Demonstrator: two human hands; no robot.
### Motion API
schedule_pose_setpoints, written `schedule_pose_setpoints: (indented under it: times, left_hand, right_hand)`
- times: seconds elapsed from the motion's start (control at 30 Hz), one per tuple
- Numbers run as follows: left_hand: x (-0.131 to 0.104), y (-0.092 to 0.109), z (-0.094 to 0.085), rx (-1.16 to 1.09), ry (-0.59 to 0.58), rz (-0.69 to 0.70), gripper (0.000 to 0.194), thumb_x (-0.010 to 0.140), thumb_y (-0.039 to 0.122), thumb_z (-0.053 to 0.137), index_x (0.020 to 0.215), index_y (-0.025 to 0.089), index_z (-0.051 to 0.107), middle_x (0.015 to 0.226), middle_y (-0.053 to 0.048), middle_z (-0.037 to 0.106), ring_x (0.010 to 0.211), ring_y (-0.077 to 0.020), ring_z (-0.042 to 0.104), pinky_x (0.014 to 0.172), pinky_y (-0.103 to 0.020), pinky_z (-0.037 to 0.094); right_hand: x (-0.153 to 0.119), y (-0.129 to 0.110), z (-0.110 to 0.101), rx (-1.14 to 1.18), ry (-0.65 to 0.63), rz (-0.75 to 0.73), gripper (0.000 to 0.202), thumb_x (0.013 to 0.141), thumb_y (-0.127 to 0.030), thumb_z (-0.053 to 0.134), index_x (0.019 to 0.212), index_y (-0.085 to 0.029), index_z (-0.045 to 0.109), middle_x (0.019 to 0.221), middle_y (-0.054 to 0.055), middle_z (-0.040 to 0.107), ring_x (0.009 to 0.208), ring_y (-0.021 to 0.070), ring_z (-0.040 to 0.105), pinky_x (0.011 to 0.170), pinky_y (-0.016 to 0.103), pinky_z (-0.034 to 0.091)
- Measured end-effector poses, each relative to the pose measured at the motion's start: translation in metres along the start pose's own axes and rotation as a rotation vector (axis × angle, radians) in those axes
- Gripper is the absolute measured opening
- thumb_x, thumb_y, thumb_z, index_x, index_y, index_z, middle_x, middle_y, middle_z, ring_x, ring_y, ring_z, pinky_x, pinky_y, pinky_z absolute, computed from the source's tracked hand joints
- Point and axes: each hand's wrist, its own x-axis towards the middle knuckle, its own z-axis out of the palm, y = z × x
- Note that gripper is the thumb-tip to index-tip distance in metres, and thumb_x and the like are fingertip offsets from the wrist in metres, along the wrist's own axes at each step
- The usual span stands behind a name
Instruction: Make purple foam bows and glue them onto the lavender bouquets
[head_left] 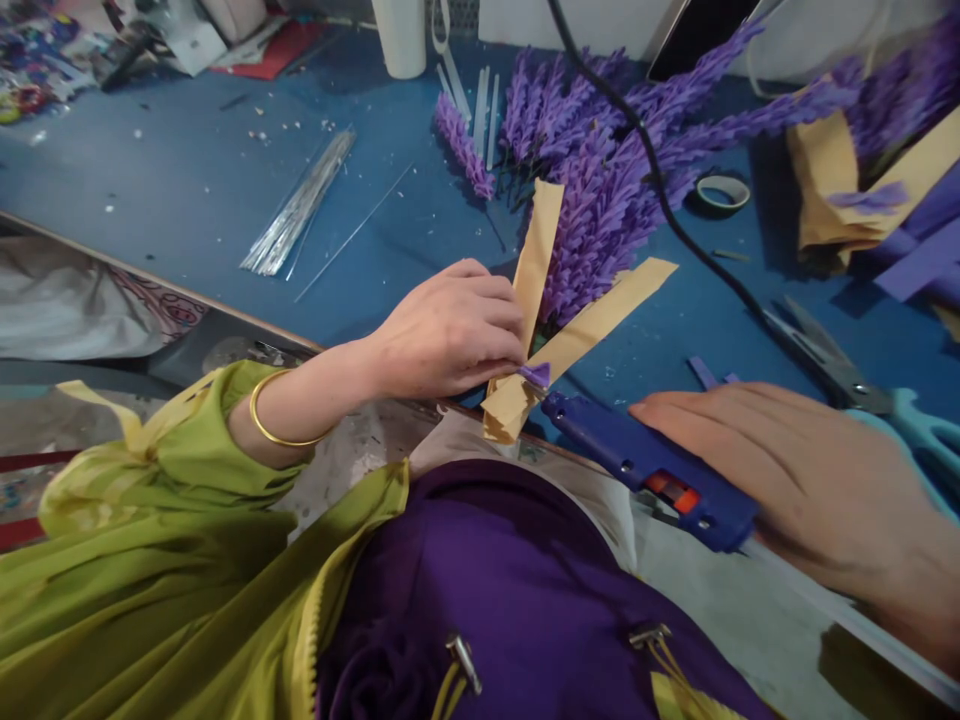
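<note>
My left hand (457, 325) is closed on the lower end of a tan paper wrap (600, 315) at the table's front edge. Purple artificial lavender stems (592, 230) fan out above the wrap, toward the back of the table. A small purple strip (536, 376) sits where the paper narrows, close by my left fingertips. My right hand (795, 480) is wrapped round a blue hot glue gun (652, 470), a clear glue stick (847, 610) trailing from its rear. The gun's nozzle points at the purple strip; whether they touch I cannot tell.
Teal-handled scissors (862, 390) lie beside my right hand. A black cable (652, 150) crosses the lavender. A tape roll (721, 193), a bundle of silver wires (304, 205), glue sticks (480, 110) and a white cylinder (401, 40) are on the blue table. Another paper-wrapped bunch (862, 190) is at right.
</note>
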Motion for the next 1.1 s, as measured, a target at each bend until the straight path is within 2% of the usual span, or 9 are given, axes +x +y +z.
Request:
schedule_pose_setpoints:
  times: [0.1, 0.2, 0.3, 0.43, 0.67, 0.9, 1.1]
  left_hand:
    - [-0.001, 0.000, 0.000, -0.010, 0.025, 0.002, 0.024, 0.098, 0.031, 0.052, 0.087, 0.025, 0.073, 0.087, -0.002, 0.075, 0.092, -0.0190, 0.064, 0.085, -0.037, 0.040]
    - [-0.001, 0.001, 0.000, -0.005, 0.045, 0.012, 0.024, 0.098, 0.031, 0.052, 0.088, 0.025, 0.073, 0.087, -0.002, 0.075, 0.091, -0.0187, 0.065, 0.085, -0.037, 0.040]
    - [-0.001, 0.001, 0.000, 0.036, 0.038, 0.019, 0.026, 0.099, 0.031, 0.050, 0.087, 0.024, 0.073, 0.086, -0.002, 0.075, 0.091, -0.0187, 0.065, 0.085, -0.036, 0.041]
    - [-0.001, 0.002, 0.000, 0.062, 0.040, 0.026, 0.029, 0.100, 0.031, 0.049, 0.086, 0.024, 0.073, 0.086, -0.002, 0.075, 0.091, -0.0185, 0.065, 0.085, -0.036, 0.042]
    - [0.001, 0.003, -0.001, 0.072, 0.047, 0.026, 0.030, 0.100, 0.030, 0.047, 0.086, 0.024, 0.073, 0.085, -0.001, 0.075, 0.090, -0.0179, 0.065, 0.085, -0.036, 0.041]
    - [0.004, 0.004, -0.002, 0.079, 0.020, 0.017, 0.030, 0.099, 0.029, 0.046, 0.084, 0.025, 0.073, 0.083, -0.001, 0.074, 0.088, -0.0182, 0.065, 0.085, -0.037, 0.041]
    - [0.004, 0.005, -0.002, 0.064, 0.028, 0.006, 0.032, 0.099, 0.030, 0.047, 0.083, 0.025, 0.073, 0.081, -0.001, 0.074, 0.087, -0.0185, 0.065, 0.084, -0.038, 0.042]
  right_hand:
    - [0.000, 0.001, 0.002, -0.092, -0.027, -0.147, 0.032, 0.095, -0.016, 0.037, 0.119, -0.022, 0.057, 0.098, 0.011, 0.074, 0.087, 0.0265, 0.069, 0.071, 0.042, 0.052]
    - [0.001, 0.001, 0.001, -0.123, -0.008, -0.153, 0.033, 0.095, -0.014, 0.035, 0.119, -0.022, 0.057, 0.098, 0.011, 0.074, 0.086, 0.0262, 0.068, 0.073, 0.042, 0.051]
    - [0.000, 0.000, -0.001, -0.166, -0.029, -0.192, 0.034, 0.095, -0.011, 0.032, 0.119, -0.016, 0.055, 0.100, 0.013, 0.074, 0.086, 0.0269, 0.067, 0.076, 0.043, 0.050]
    - [-0.002, -0.003, -0.003, -0.191, -0.075, -0.186, 0.033, 0.095, -0.010, 0.032, 0.120, -0.010, 0.054, 0.103, 0.016, 0.073, 0.088, 0.0287, 0.065, 0.079, 0.044, 0.049]
    - [-0.003, -0.008, -0.006, -0.217, -0.100, -0.183, 0.033, 0.096, -0.011, 0.033, 0.120, -0.013, 0.056, 0.104, 0.016, 0.072, 0.089, 0.0289, 0.062, 0.080, 0.044, 0.047]
    - [-0.002, -0.013, -0.008, -0.242, -0.097, -0.217, 0.034, 0.091, -0.002, 0.038, 0.120, -0.004, 0.057, 0.105, 0.020, 0.069, 0.090, 0.0318, 0.058, 0.081, 0.047, 0.046]
    - [0.001, -0.016, -0.009, -0.283, -0.099, -0.228, 0.034, 0.091, -0.003, 0.038, 0.118, -0.003, 0.057, 0.101, 0.020, 0.068, 0.087, 0.0325, 0.056, 0.078, 0.047, 0.046]
